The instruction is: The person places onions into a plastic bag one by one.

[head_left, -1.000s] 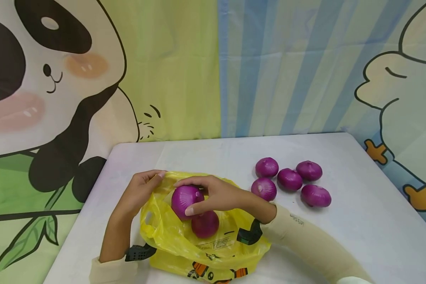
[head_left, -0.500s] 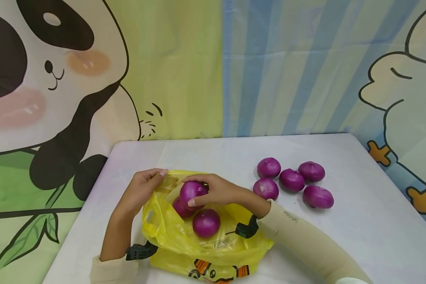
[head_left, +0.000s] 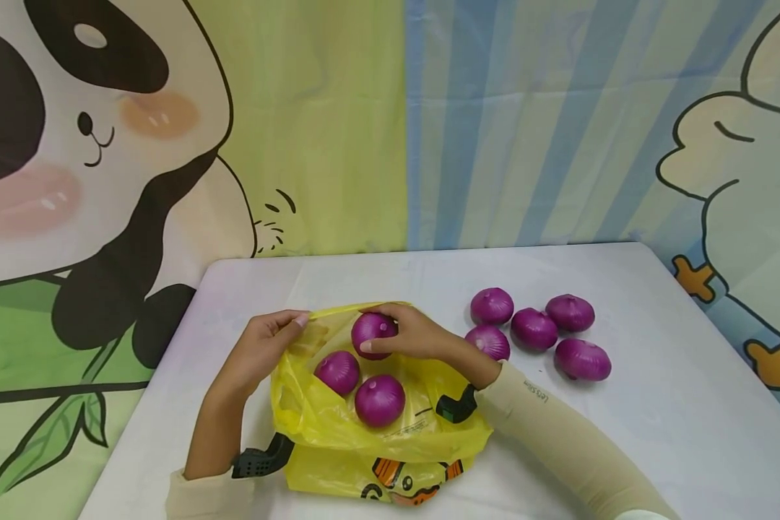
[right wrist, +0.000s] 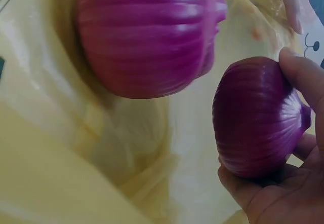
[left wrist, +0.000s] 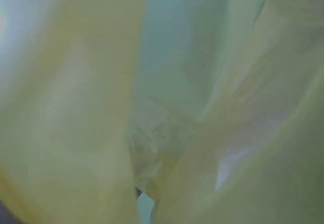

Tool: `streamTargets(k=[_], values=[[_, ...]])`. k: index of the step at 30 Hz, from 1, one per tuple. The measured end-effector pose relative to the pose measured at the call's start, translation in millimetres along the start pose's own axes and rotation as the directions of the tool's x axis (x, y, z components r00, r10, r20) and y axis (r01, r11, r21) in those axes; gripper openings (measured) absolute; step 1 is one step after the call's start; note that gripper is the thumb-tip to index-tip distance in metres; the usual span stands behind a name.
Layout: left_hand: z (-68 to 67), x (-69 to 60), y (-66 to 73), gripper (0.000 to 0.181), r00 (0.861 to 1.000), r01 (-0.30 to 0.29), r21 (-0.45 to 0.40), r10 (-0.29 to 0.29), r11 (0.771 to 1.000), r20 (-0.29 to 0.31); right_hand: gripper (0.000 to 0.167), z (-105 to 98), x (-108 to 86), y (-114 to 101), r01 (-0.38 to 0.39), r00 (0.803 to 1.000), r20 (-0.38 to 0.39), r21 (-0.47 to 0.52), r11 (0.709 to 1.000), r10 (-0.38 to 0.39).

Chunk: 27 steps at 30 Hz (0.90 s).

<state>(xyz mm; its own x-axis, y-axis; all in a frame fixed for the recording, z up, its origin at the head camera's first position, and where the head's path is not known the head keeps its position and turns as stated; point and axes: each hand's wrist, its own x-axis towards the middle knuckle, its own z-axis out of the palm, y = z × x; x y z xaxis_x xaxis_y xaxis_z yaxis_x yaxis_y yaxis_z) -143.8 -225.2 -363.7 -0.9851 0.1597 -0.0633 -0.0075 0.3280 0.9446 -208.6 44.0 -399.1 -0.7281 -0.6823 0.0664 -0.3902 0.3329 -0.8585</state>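
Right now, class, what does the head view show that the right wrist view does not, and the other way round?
Only the head view: five loose onions on the white table, the cartoon face on the front of the yellow bag, and the blue-striped backdrop.
Only the right wrist view: the palm side of the right grip.
Both: that grip holding an onion, and at least one other onion inside the bag.

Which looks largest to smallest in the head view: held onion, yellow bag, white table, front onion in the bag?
1. White table
2. Yellow bag
3. Held onion and front onion: too alike to rank.
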Motion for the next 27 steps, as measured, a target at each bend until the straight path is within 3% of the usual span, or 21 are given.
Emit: streamTargets(k=[6, 14, 27], values=[[1.2, -0.6, 1.2, 0.044, 1.0, 0.006, 0.01, -0.006, 1.0, -0.005, 0.064, 6, 1.7, 9, -0.039, 0.999, 0.02, -0.101, 0.994, 0.041], [2.0, 1.1, -1.1, 0.044, 1.0, -0.011, 0.004, 0.011, 1.0, 0.0, 0.058, 9, 2.2, 19, -0.022, 0.993, 0.112, -0.11, 0.994, 0.034], [1.2, 0.1, -0.1, 0.046, 1.0, -0.012, 0.006, 0.012, 1.0, -0.004, 0.051, 8, 0.1, 23, 0.013, 0.991, 0.131, -0.113, 0.994, 0.002]])
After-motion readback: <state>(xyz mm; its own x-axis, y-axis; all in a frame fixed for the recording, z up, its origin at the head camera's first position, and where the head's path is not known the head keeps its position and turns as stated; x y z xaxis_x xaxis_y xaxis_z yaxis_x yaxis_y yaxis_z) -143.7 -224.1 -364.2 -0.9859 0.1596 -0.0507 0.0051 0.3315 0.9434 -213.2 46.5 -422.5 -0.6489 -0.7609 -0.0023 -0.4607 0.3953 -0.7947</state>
